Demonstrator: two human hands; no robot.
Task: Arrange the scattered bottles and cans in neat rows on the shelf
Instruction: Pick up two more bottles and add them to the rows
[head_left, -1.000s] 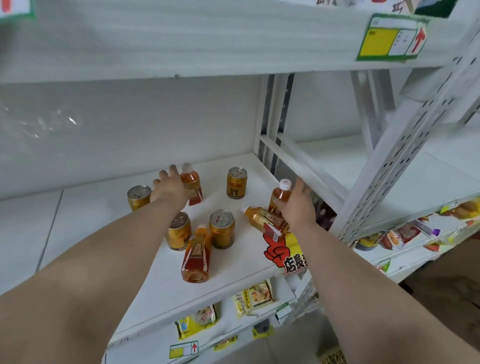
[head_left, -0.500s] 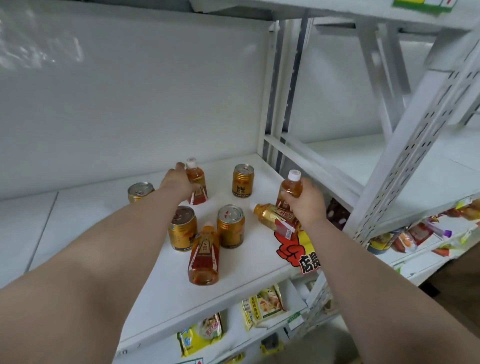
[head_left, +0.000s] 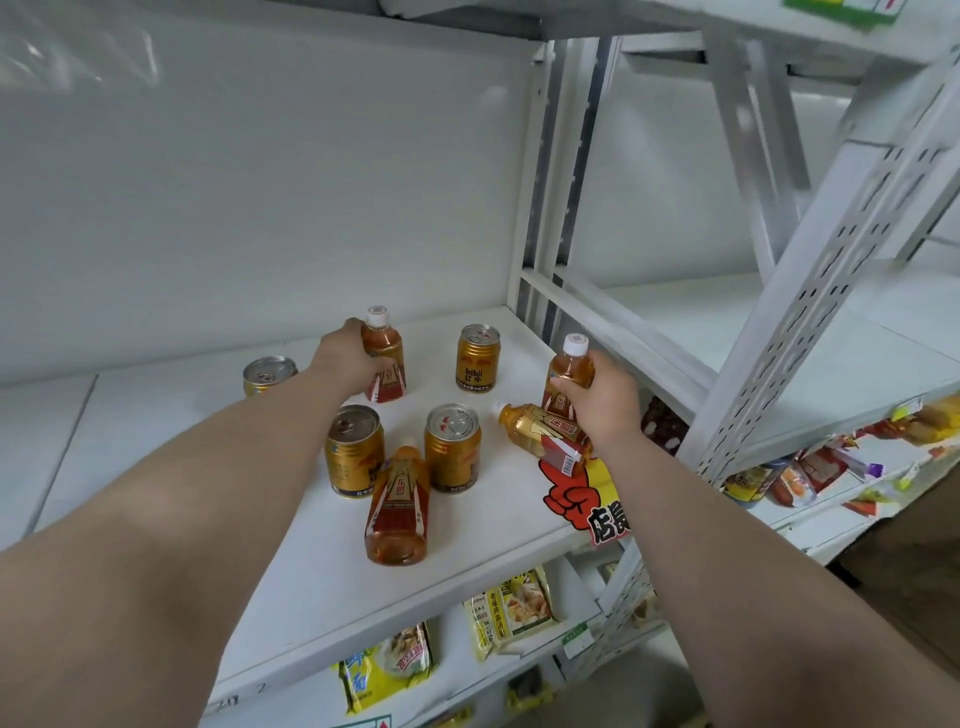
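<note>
Currently | bottles (head_left: 397, 499): 4 (two held upright) | cans (head_left: 452, 449): 4

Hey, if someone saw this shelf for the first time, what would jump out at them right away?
Two bare arms reach in: the left hand grips an upright bottle at the back, and the right hand holds another upright bottle near the right edge. Between them, gold cans stand scattered on the white shelf, and two bottles lie tipped, one at the front.

Open white shelf (head_left: 156, 415) at left and back wall; centre crowded by upright cans (head_left: 452, 449) and two toppled bottles (head_left: 397, 506); slanted upright post (head_left: 810, 291) blocking right.
</note>
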